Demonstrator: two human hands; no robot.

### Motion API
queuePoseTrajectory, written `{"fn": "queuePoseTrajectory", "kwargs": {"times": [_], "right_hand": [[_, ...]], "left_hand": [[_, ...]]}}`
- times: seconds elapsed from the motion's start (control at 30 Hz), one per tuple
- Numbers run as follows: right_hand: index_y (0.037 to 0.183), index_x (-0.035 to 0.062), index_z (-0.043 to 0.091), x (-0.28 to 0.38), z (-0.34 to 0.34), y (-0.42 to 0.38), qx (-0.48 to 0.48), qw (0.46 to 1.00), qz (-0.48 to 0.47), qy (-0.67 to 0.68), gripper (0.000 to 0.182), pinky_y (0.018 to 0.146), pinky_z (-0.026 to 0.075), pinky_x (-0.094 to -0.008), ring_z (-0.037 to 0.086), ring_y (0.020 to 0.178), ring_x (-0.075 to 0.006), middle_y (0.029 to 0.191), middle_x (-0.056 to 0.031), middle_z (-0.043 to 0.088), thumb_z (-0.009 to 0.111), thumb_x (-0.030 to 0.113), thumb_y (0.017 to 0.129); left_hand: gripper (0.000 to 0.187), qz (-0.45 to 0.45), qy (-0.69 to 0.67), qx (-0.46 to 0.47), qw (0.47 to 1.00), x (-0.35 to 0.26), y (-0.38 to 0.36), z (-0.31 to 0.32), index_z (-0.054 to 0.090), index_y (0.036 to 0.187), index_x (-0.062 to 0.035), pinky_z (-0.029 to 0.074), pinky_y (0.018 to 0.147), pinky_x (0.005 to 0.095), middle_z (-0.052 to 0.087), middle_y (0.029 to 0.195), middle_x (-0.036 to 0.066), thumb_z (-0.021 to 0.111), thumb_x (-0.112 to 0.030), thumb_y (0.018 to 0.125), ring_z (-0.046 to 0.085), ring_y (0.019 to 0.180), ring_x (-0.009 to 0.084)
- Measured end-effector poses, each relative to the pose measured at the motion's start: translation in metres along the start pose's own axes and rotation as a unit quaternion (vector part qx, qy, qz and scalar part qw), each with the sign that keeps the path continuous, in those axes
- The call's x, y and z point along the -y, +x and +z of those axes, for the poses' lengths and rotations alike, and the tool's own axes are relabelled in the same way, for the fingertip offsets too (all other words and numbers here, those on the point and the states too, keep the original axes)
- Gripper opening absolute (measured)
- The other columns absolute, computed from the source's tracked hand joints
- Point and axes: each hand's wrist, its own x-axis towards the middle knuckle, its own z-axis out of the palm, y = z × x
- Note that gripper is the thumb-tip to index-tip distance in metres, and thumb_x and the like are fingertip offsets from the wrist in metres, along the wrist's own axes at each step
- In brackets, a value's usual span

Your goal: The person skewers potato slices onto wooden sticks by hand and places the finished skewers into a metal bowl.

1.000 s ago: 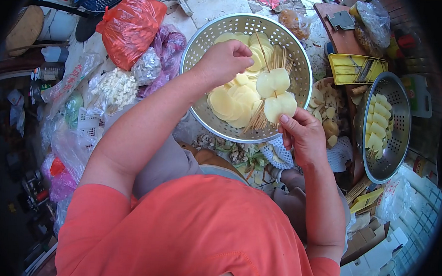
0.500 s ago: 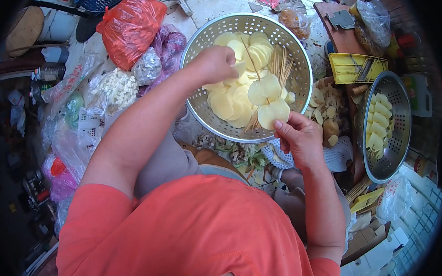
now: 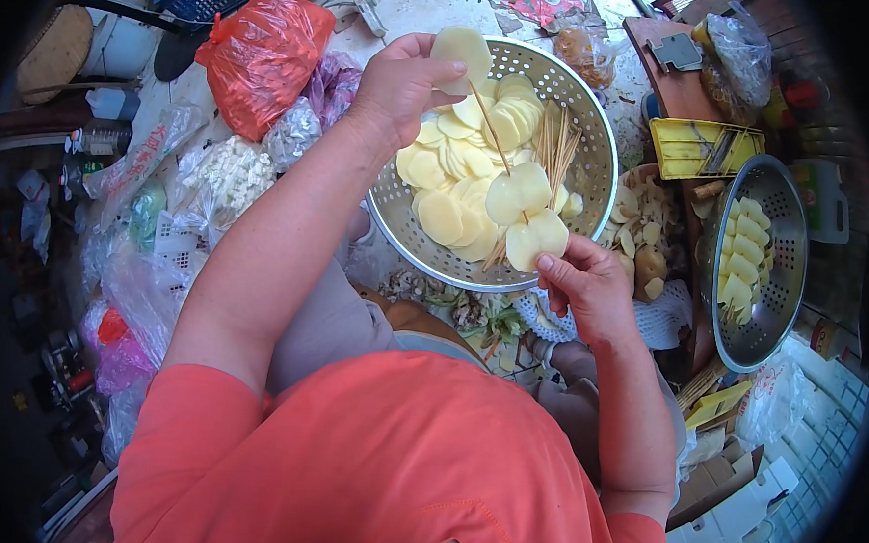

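Note:
My left hand [image 3: 405,83] pinches a round pale potato slice [image 3: 461,59] at the tip of a thin wooden skewer [image 3: 488,123]. Two more slices [image 3: 518,193] are threaded lower on that skewer. Near its lower end, my right hand [image 3: 586,279] holds the skewer, with finger and thumb at the edge of the bottom slice [image 3: 537,241]. Beneath both hands is a large perforated metal colander [image 3: 602,162], holding a heap of loose potato slices [image 3: 442,216] and a bundle of bare skewers [image 3: 557,150].
At the right, a second colander [image 3: 794,261] holds skewered slices [image 3: 746,249], near a yellow slicer [image 3: 672,148]. Potatoes and peelings [image 3: 648,260] lie between the colanders. On the left are a red plastic bag [image 3: 264,61] and white pieces in clear plastic [image 3: 231,184].
My left hand has risen from the heap with a slice and brought it to the skewer tip. My right hand still holds the skewer in about the same place.

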Motion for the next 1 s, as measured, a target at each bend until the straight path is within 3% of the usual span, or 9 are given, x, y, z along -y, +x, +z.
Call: {"fn": "queuePoseTrajectory", "kwargs": {"times": [0.1, 0.17, 0.27, 0.47, 0.7, 0.77, 0.87, 1.0], "right_hand": [[0.088, 0.0038, 0.063, -0.001, -0.003, 0.001, -0.001, 1.0, 0.007, 0.003, 0.01, 0.039, 0.035, -0.0184, 0.045, 0.045, -0.004, 0.062, 0.0015, 0.055, 0.064, 0.013, 0.084], [0.088, 0.0037, 0.064, 0.002, -0.004, 0.0, -0.004, 1.0, 0.011, 0.002, 0.01, 0.038, 0.035, -0.0182, 0.045, 0.044, -0.004, 0.062, 0.0014, 0.056, 0.064, 0.012, 0.084], [0.088, 0.0037, 0.064, -0.001, -0.004, 0.001, -0.01, 1.0, 0.007, 0.01, 0.009, 0.038, 0.034, -0.0181, 0.045, 0.044, -0.004, 0.062, 0.0011, 0.056, 0.065, 0.012, 0.084], [0.089, 0.0035, 0.064, -0.002, -0.001, 0.002, -0.014, 1.0, -0.018, -0.006, 0.01, 0.039, 0.034, -0.0184, 0.044, 0.044, -0.0037, 0.062, 0.0015, 0.056, 0.065, 0.012, 0.084], [0.09, 0.0033, 0.064, -0.004, 0.001, 0.002, -0.015, 1.0, -0.013, -0.001, 0.01, 0.039, 0.034, -0.0184, 0.044, 0.045, -0.0036, 0.063, 0.0021, 0.055, 0.064, 0.012, 0.084], [0.091, 0.0034, 0.064, -0.004, 0.003, 0.003, -0.017, 1.0, -0.022, 0.012, 0.011, 0.039, 0.034, -0.0184, 0.044, 0.045, -0.0037, 0.063, 0.0021, 0.055, 0.064, 0.012, 0.084], [0.092, 0.0036, 0.063, -0.001, 0.002, 0.005, -0.027, 0.999, -0.029, 0.021, 0.012, 0.039, 0.034, -0.0183, 0.044, 0.045, -0.0038, 0.063, 0.0019, 0.055, 0.064, 0.013, 0.084], [0.092, 0.0038, 0.063, -0.001, 0.003, 0.004, -0.033, 0.999, -0.02, 0.031, 0.013, 0.039, 0.034, -0.0181, 0.045, 0.044, -0.0041, 0.063, 0.0013, 0.056, 0.065, 0.014, 0.083]], "left_hand": [[0.027, 0.035, 0.055, 0.003, 0.998, -0.001, -0.003, 0.002, 0.053, 0.1, -0.0004, 0.053, 0.076, 0.0347, 0.061, 0.095, 0.009, 0.065, -0.001, 0.076, 0.063, 0.083, 0.0202], [0.023, 0.06, 0.156, 0.086, 0.982, -0.001, -0.004, 0.001, 0.053, 0.101, -0.0029, 0.054, 0.075, 0.0302, 0.061, 0.095, 0.006, 0.063, -0.006, 0.08, 0.063, 0.082, 0.0173], [0.016, -0.016, 0.034, 0.037, 0.999, 0.001, -0.01, 0.008, 0.057, 0.091, -0.0006, 0.055, 0.071, 0.0333, 0.06, 0.091, 0.01, 0.061, -0.008, 0.078, 0.061, 0.078, 0.0184], [0.017, -0.007, -0.022, -0.027, 0.999, 0.013, -0.008, 0.014, 0.054, 0.094, -0.0019, 0.056, 0.068, 0.036, 0.058, 0.091, 0.012, 0.06, -0.012, 0.081, 0.061, 0.08, 0.021], [0.02, -0.047, -0.016, 0.014, 0.999, 0.007, -0.007, 0.011, 0.054, 0.097, 0.0001, 0.057, 0.071, 0.0367, 0.059, 0.094, 0.013, 0.061, -0.01, 0.082, 0.063, 0.083, 0.023], [0.021, -0.134, 0.033, 0.053, 0.989, 0.006, -0.014, 0.015, 0.054, 0.098, 0.0016, 0.057, 0.071, 0.037, 0.06, 0.094, 0.013, 0.061, -0.01, 0.083, 0.064, 0.083, 0.0244], [0.022, -0.181, 0.067, 0.073, 0.978, 0.016, -0.029, 0.027, 0.056, 0.1, -0.0004, 0.056, 0.072, 0.0352, 0.063, 0.095, 0.012, 0.061, -0.014, 0.084, 0.066, 0.078, 0.0226], [0.022, -0.172, 0.059, 0.076, 0.98, 0.018, -0.029, 0.025, 0.057, 0.1, -0.0013, 0.056, 0.071, 0.0342, 0.063, 0.094, 0.01, 0.062, -0.017, 0.084, 0.066, 0.079, 0.0214]]}}
